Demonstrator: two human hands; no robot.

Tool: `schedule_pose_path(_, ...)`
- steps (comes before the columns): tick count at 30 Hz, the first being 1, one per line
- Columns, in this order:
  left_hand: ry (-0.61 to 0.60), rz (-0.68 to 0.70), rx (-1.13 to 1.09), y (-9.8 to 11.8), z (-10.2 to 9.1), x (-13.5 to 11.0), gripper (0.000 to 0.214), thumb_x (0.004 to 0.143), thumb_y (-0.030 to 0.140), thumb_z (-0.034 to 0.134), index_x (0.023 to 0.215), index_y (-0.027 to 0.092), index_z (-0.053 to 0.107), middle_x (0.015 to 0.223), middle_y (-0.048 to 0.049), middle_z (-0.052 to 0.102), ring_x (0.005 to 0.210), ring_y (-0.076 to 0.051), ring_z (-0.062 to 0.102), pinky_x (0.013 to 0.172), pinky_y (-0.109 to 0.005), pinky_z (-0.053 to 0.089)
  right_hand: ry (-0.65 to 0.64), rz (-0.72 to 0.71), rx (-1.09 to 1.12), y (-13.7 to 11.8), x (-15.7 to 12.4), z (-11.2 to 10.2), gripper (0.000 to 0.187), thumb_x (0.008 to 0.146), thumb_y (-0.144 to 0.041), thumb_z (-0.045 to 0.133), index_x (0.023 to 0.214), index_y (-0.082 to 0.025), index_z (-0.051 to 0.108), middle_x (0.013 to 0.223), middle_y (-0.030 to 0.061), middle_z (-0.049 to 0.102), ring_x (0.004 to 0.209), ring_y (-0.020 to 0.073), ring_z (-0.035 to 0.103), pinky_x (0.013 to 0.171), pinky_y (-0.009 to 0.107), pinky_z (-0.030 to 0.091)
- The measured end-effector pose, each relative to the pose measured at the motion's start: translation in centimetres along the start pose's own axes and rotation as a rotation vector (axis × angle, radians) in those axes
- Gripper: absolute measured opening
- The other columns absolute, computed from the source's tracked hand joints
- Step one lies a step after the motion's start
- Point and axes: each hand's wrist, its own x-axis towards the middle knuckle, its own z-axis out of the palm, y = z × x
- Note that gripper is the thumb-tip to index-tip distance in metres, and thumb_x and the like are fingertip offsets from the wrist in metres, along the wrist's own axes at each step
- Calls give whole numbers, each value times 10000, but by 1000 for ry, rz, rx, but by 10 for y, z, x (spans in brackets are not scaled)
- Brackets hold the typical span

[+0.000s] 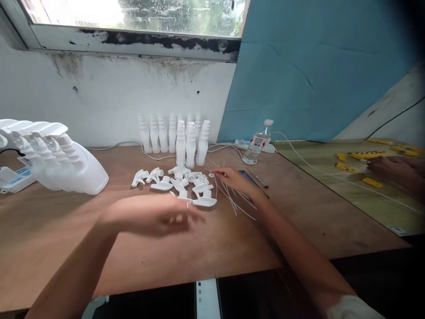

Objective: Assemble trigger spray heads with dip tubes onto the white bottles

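Observation:
My right hand (234, 179) reaches over the thin white tubes (232, 201), its fingers pinched together at a small white ring-shaped part (211, 175). To its left lies a loose pile of white trigger spray heads (161, 184). Nearer to me, my left hand (156, 215) is over the table, smeared by motion. A thin band shows on one of its fingers; whether it holds anything I cannot make out. Behind the pile, several slim white bottles (190, 146) without spray heads stand upright near the wall.
Large white spray bottles (83, 166) stand in a row at left, beside a power strip (20, 178). A water bottle (255, 144), a pen (261, 180) and a phone (247, 177) are at right. Another person's hand (395, 170) works among yellow parts (372, 182).

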Motion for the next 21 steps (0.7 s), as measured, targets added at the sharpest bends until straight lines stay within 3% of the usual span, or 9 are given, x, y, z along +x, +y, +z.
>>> schedule_pose_path(1, -82, -7, -18, -4, 2, 9, 202, 932, 385, 539, 1042, 263, 656, 960, -28, 661, 834, -178, 632, 683, -253, 510, 47, 5, -44, 10, 13, 11, 342, 933, -140, 400, 1141, -107, 669, 1116, 137, 654, 1052, 229, 592, 949, 365, 450)
schedule_pose_path(5, 61, -206, 82, -33, 29, 26, 264, 949, 307, 490, 1155, 189, 605, 1086, -97, 618, 944, -231, 610, 804, -339, 496, 131, 12, -179, 37, 33, 45, 340, 865, -81, 470, 1116, -136, 691, 1132, 150, 606, 1087, 263, 514, 973, 424, 392)
schedule_pose_path(9, 35, -215, 77, -51, 59, 10, 314, 912, 382, 556, 1167, 200, 578, 1033, -79, 602, 959, -244, 559, 870, -391, 464, 183, 8, -239, 48, 28, 55, 290, 870, -141, 503, 1071, -182, 708, 1138, 132, 594, 1098, 293, 471, 938, 450, 389)
schedule_pose_path(12, 44, -178, 78, -54, 66, 2, 322, 889, 352, 586, 1169, 195, 555, 1019, -83, 590, 942, -246, 527, 865, -406, 449, 248, 5, -243, 51, 27, 56, 215, 863, -183, 541, 1001, -172, 706, 1153, 132, 589, 1094, 302, 470, 930, 457, 392)
schedule_pose_path(17, 99, -125, 116, -55, 70, 3, 325, 860, 312, 632, 1154, 209, 538, 1143, -94, 576, 1025, -259, 488, 899, -418, 410, 424, -34, -196, 40, 27, 50, 137, 874, -202, 540, 849, -156, 666, 1024, 138, 615, 1031, 306, 512, 901, 453, 400)
schedule_pose_path(21, 165, -88, 216, -57, 75, 1, 276, 861, 284, 639, 1105, 218, 527, 1125, -70, 626, 1096, -281, 480, 965, -479, 318, 525, -176, -95, 9, 16, 49, 162, 931, -230, 479, 890, -161, 620, 904, 97, 629, 844, 227, 572, 822, 379, 441)
